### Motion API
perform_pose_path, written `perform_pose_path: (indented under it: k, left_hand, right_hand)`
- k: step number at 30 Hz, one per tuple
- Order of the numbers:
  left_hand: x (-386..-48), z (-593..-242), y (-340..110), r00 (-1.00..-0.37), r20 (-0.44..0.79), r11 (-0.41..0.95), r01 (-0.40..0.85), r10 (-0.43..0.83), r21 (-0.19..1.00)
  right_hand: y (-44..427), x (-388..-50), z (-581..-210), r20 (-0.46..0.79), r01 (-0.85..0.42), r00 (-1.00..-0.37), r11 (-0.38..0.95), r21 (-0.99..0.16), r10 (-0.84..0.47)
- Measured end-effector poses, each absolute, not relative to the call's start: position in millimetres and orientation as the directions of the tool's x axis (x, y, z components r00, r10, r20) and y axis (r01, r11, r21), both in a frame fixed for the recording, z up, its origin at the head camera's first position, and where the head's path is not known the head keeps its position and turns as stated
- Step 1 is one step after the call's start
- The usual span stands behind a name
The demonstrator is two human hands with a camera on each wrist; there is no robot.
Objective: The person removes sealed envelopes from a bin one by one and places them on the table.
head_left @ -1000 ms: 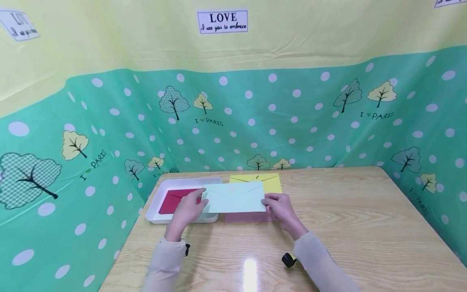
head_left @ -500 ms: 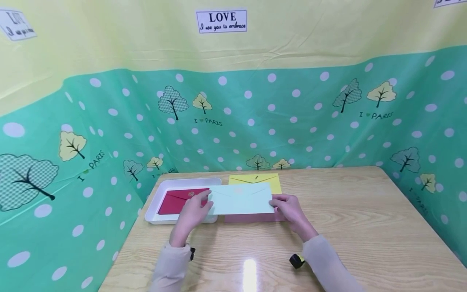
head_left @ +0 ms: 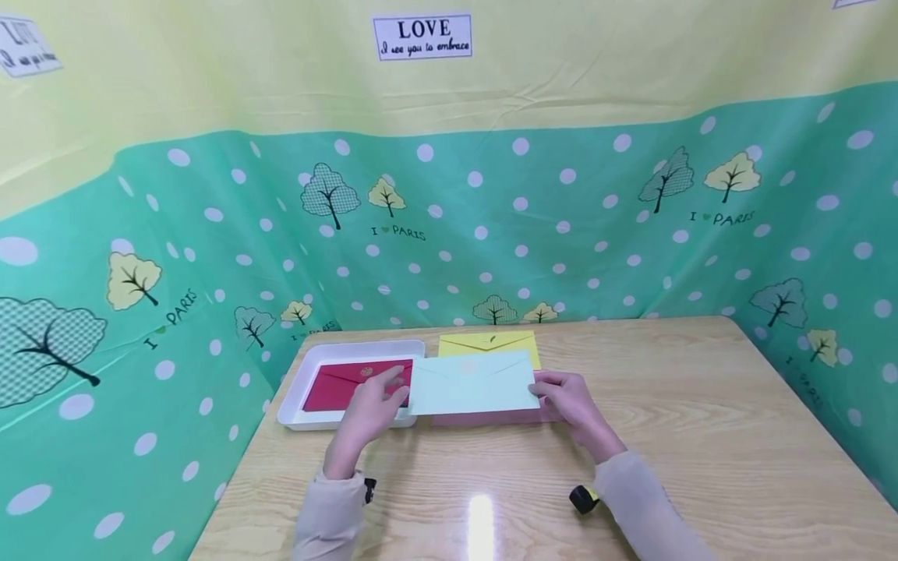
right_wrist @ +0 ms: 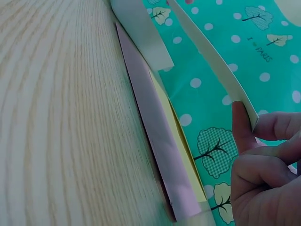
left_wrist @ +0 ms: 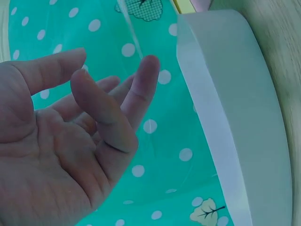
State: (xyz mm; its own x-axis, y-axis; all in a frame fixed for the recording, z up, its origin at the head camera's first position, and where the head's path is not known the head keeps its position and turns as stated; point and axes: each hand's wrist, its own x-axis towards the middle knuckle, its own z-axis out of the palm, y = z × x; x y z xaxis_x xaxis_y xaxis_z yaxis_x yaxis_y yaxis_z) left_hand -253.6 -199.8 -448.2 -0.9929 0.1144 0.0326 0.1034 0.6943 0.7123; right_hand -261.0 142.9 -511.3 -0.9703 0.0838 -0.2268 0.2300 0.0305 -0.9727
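My right hand (head_left: 570,401) pinches the right end of a pale mint envelope (head_left: 473,386) between thumb and fingers. In the right wrist view that envelope (right_wrist: 216,61) appears edge-on, raised above the table. My left hand (head_left: 372,409) holds nothing; its fingers are loosely bent just off the envelope's left end, over the white tray (head_left: 298,413). The left wrist view shows the bare palm and the left hand (left_wrist: 80,127) beside the tray wall (left_wrist: 235,94). A red envelope (head_left: 337,386) lies in the tray, its right part hidden by the left hand.
Behind the mint envelope lies a yellow envelope (head_left: 491,341), partly hidden. A pink envelope (head_left: 463,419) shows below the mint one. Both lie on the wooden table (head_left: 666,421), right of the tray. A green dotted cloth (head_left: 575,257) hangs around the back and sides.
The mint envelope has moved right with my right hand, uncovering more of the red envelope. My left hand has let go of its left end and shifted slightly right.
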Motion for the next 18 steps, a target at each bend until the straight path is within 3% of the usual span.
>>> perform_pose_path:
  k: [7,14,18]
  left_hand:
    - [-258,-452,-202,-0.996,0.061,0.742,0.087,0.062,0.665]
    - [-260,-458,-193,-0.996,0.042,0.77,0.089,0.081,0.632]
    - [-259,-462,-191,-0.997,0.023,0.783,0.073,0.075,0.618]
  right_hand:
    - [155,-260,-511,-0.184,0.195,-0.977,0.106,-0.975,0.104]
    - [167,-261,-510,-0.206,0.207,-0.976,0.009,-0.978,0.066]
    - [171,-262,-514,-0.219,0.222,-0.973,0.039,-0.974,0.079]
